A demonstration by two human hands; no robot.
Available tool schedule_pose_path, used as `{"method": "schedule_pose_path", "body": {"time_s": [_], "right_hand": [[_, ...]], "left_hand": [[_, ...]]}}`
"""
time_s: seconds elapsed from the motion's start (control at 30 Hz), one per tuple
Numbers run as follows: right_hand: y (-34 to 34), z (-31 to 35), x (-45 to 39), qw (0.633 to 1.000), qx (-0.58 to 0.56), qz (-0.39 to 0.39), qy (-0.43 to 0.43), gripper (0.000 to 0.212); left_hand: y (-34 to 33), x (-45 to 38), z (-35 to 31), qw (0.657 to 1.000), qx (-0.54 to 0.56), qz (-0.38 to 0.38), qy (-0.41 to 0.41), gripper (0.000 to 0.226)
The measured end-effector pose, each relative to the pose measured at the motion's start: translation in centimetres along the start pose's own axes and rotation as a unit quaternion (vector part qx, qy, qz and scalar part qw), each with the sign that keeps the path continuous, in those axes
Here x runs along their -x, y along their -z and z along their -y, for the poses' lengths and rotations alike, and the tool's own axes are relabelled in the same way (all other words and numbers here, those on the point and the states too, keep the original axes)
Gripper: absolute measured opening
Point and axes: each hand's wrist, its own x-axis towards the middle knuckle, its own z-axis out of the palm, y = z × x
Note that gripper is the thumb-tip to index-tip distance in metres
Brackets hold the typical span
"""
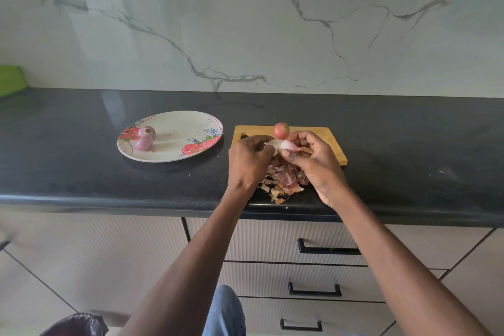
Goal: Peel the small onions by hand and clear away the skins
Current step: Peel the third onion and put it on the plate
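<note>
Above the wooden cutting board [321,133], my right hand [313,161] grips a pale, partly peeled small onion [287,145]. My left hand [249,159] pinches a strip of loose skin [270,143] at the onion's left end. An unpeeled red onion [281,130] stands on the board just behind my hands. Two peeled onions [146,138] lie on the left side of the floral plate [177,124]. A heap of onion skins [283,181] lies on the counter below my hands, partly hidden by them.
The black counter [81,172] ends in a rounded front edge with drawers [321,251] beneath. A green object [11,80] sits at the far left against the marble wall. A dark bin bag [76,324] is on the floor at lower left.
</note>
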Motion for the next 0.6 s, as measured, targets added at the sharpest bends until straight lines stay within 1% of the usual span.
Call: {"method": "schedule_pose_path", "body": {"time_s": [0.03,0.13,0.2,0.27,0.37,0.5,0.6], "right_hand": [[0.0,-0.1,-0.1,1.000,-0.012,-0.011,-0.003,0.021],[0.1,0.1,-0.2,0.989,-0.145,-0.018,-0.036,0.013],[0.2,0.2,-0.3,0.981,-0.184,-0.026,-0.051,0.011],[0.2,0.2,-0.3,0.980,-0.189,-0.032,-0.053,0.010],[0.2,0.2,-0.1,0.980,-0.188,-0.040,-0.052,0.014],[0.1,0.5,0.0,0.980,-0.182,-0.051,-0.057,0.019],[0.0,0.4,-0.1,0.986,-0.150,-0.056,-0.046,0.016]], "left_hand": [[0.1,-0.1,0.2,1.000,0.000,-0.006,0.006,0.026],[0.2,-0.4,0.6,0.999,0.012,-0.021,0.035,0.031],[0.1,-0.3,0.3,0.999,-0.027,-0.016,0.024,0.029],[-0.1,-0.1,-0.1,0.998,-0.068,-0.002,-0.018,0.025],[-0.1,0.0,-0.4,0.991,-0.105,0.014,-0.077,0.028],[0.1,0.6,-0.3,0.990,-0.044,0.058,-0.122,0.037],[-0.1,0.7,0.0,0.986,-0.053,0.071,-0.142,0.041]]}}
